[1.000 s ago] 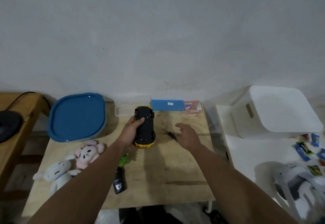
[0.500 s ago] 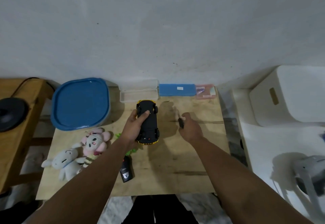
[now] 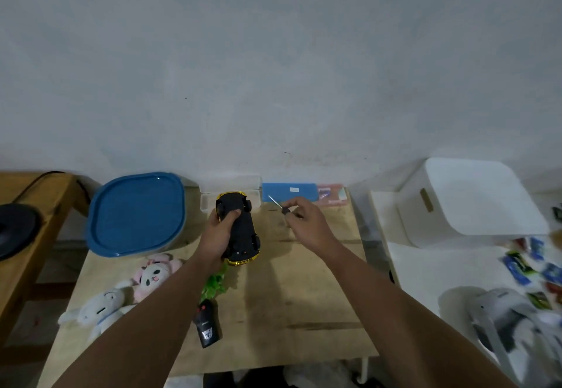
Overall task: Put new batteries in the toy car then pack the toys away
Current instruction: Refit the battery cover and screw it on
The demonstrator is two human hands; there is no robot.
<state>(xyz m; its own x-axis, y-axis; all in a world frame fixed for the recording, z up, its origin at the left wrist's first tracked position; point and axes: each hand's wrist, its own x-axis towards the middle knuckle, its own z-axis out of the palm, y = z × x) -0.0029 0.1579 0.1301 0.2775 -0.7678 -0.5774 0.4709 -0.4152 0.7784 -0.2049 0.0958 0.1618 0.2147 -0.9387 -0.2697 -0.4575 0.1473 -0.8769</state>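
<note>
On the wooden table [image 3: 304,296] the toy car [image 3: 238,229] lies upside down, its black underside up and its yellow body showing at the edges, nose toward 12 o'clock. The left hand [image 3: 217,235] grips it from the 9 o'clock side, the thumb curled over the underside near the front wheels and the other fingers wrapped beneath, out of sight. At 3 o'clock of the car, apart from it, the right hand [image 3: 307,223] pinches a small screwdriver [image 3: 279,205] by its dark handle between thumb and fingertips; the thin metal shaft points toward 11 o'clock, its tip short of the car and in the air. Behind the car at 12 o'clock stands a clear plastic case [image 3: 231,188], with a blue case [image 3: 290,192] just to its 3 o'clock side. A blue-lidded container [image 3: 137,214] sits at 9 o'clock of the car. Toward 7 o'clock lie a pink plush toy [image 3: 155,275] and a white plush toy [image 3: 103,305], touching each other. A black remote control [image 3: 207,325] lies at 6 o'clock, below a green toy [image 3: 216,285] partly hidden by the left forearm.
</note>
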